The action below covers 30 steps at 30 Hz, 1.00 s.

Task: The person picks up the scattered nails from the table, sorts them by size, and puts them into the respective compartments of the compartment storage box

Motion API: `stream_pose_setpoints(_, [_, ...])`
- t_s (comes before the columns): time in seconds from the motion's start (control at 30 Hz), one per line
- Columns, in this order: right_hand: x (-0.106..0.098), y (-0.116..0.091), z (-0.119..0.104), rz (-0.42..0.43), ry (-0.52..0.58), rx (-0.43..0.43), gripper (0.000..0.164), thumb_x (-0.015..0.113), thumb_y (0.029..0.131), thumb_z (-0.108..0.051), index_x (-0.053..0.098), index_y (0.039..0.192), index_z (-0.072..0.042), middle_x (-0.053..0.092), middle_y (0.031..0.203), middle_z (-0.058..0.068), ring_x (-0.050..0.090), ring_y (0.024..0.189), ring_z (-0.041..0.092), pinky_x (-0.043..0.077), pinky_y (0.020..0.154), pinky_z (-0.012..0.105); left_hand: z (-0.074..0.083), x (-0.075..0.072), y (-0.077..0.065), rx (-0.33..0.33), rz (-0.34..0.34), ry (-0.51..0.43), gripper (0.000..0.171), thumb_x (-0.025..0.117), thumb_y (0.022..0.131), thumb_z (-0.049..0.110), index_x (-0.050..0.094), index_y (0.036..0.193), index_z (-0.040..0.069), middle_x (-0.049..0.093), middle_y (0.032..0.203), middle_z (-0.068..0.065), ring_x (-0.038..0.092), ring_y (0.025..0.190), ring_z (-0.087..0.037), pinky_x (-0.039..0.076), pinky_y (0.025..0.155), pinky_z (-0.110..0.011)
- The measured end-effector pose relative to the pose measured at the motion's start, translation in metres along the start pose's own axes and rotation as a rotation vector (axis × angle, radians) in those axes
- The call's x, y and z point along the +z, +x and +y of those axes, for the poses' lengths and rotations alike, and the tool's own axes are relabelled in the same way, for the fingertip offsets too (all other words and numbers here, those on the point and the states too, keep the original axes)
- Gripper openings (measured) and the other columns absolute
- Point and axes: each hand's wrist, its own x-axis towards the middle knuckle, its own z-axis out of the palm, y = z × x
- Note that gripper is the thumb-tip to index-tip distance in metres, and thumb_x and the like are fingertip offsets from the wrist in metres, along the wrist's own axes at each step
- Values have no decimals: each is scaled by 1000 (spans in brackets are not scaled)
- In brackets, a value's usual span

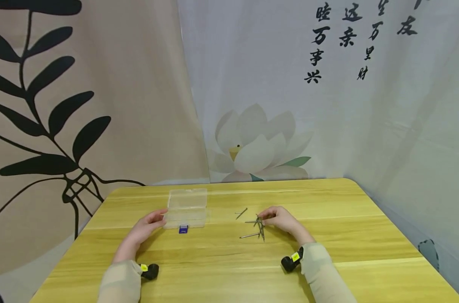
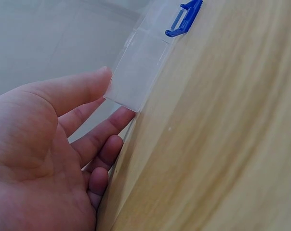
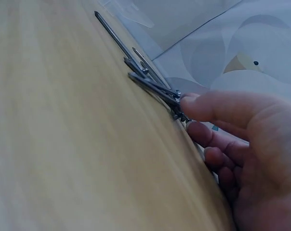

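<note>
A clear plastic box (image 1: 172,219) stands on the table with its lid (image 1: 188,198) swung open to the back; a blue latch (image 1: 183,229) is on its front. At the box's left end, my left hand (image 1: 144,229) holds the corner between thumb and fingers. Right of the box lies a small heap of metal nails (image 3: 152,86), their points facing various ways. My right hand (image 1: 280,219) pinches a nail near its head at the heap's right side; the fingertips hide part of it.
The wooden table (image 1: 214,269) has a printed cloth (image 1: 150,105) hanging behind it. Two nails (image 1: 241,213) lie a little behind the heap. A small black camera (image 1: 290,263) is strapped at the right wrist, and another (image 1: 150,272) at the left.
</note>
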Motion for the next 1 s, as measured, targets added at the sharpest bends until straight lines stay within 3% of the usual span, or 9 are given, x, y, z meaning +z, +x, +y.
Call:
stream_pose_setpoints(0.23, [1, 1, 1, -10, -8, -5, 23, 72, 82, -2, 74, 105, -3, 66, 107, 8, 57, 100, 22, 46, 86, 36, -4, 1, 0, 8, -2, -11, 52, 57, 99, 19, 41, 145, 0, 41, 140, -27, 37, 128, -40, 30, 104, -54])
stream_pose_setpoints(1.0, [5, 4, -1, 75, -97, 32, 7, 75, 84, -7, 77, 91, -8, 66, 96, 2, 59, 92, 19, 47, 85, 41, -3, 2, 0, 16, 6, -13, 52, 57, 100, 21, 41, 145, 1, 42, 139, -27, 38, 127, -39, 31, 103, -54])
